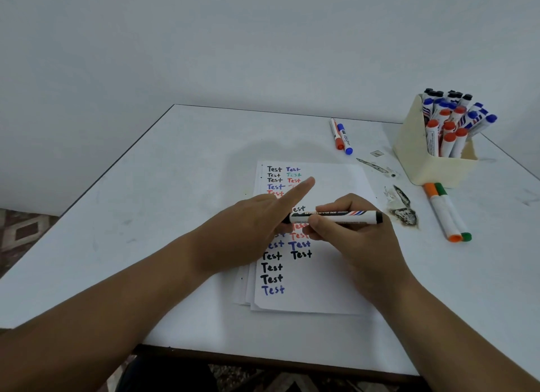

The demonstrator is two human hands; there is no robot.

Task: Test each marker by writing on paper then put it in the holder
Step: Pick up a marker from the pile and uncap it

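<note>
A black-capped white marker (355, 216) lies level above the sheet of paper (330, 283), which carries two columns of the word "Test" in black, blue, red and green. My right hand (359, 242) grips the marker's barrel. My left hand (245, 231) holds the marker's left, black end, with its index finger sticking out straight over the writing. The cream holder (415, 155) stands at the back right, packed with several black, blue and red-capped markers.
A red marker (336, 134) and a blue marker (344, 139) lie side by side at the back of the white table (175, 187). An orange marker (442, 216) and a green marker (453, 209) lie in front of the holder. Dark scuffed patches (404, 209) mark the tabletop right of the paper.
</note>
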